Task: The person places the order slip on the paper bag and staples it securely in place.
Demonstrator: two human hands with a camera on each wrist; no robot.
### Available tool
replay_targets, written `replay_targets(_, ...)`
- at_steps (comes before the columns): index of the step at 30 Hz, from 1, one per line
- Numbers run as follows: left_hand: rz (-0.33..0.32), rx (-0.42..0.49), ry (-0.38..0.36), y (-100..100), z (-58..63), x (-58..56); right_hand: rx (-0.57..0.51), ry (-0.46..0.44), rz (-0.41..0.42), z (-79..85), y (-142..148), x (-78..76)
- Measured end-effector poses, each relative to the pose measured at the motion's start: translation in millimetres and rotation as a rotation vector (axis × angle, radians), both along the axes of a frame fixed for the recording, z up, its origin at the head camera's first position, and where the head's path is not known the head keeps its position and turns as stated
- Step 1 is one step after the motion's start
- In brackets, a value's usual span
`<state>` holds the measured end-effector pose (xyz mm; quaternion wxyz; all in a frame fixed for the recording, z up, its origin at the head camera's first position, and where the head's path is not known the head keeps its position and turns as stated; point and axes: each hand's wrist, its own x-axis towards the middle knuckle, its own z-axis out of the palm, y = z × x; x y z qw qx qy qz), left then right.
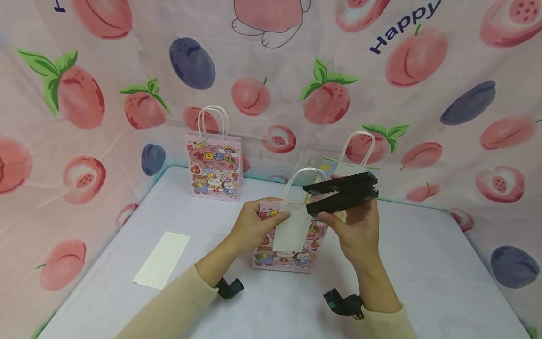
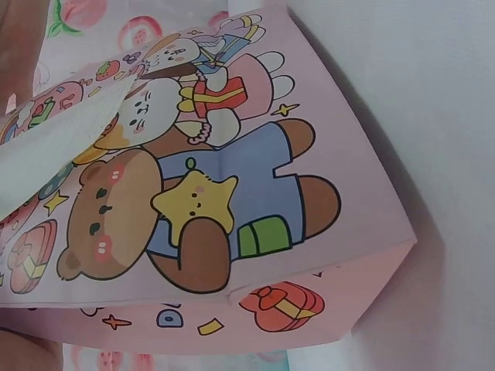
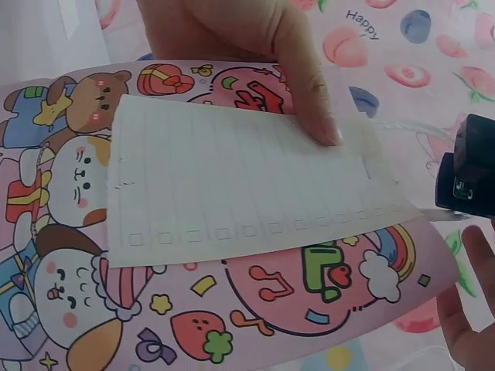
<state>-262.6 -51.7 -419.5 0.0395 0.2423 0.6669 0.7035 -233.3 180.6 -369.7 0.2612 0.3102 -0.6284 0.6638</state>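
A pink paper gift bag (image 1: 283, 262) with cartoon animals and a white handle stands tilted at the middle of the table. Against its front lies a white lined paper slip (image 1: 292, 233) with a column of small checkboxes, seen close in the right wrist view. My left hand (image 1: 252, 222) grips the bag's upper left side, thumb pressing the slip to it. In my right hand (image 1: 360, 230) is a black stapler (image 1: 344, 194), its jaws spread and pointing left, the front end over the slip's top right corner. The left wrist view shows the bag's printed bear (image 2: 189, 209).
Another pink gift bag (image 1: 216, 167) stands upright at the back left. Behind my right hand, a bag with a blue and yellow print (image 1: 328, 165) is partly hidden. A loose white paper sheet (image 1: 162, 260) lies at left. Fruit-printed cloth (image 1: 262, 56) hangs behind the table.
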Motion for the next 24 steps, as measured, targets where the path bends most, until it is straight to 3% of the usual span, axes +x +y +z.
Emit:
replay_targets(16,-0.002,0.024,0.009,-1.4,-0.3,-2.9,-0.148,-0.024,-0.05,13.9,22.5,3.7)
replay_targets(20,0.004,0.013,0.018,-3.0,0.3,-3.6,-0.19,-0.069,-0.064,14.7,27.8,3.1)
replay_targets(24,-0.001,0.006,0.019,-3.8,0.9,-3.7,-0.184,-0.152,-0.132,15.6,33.0,2.5)
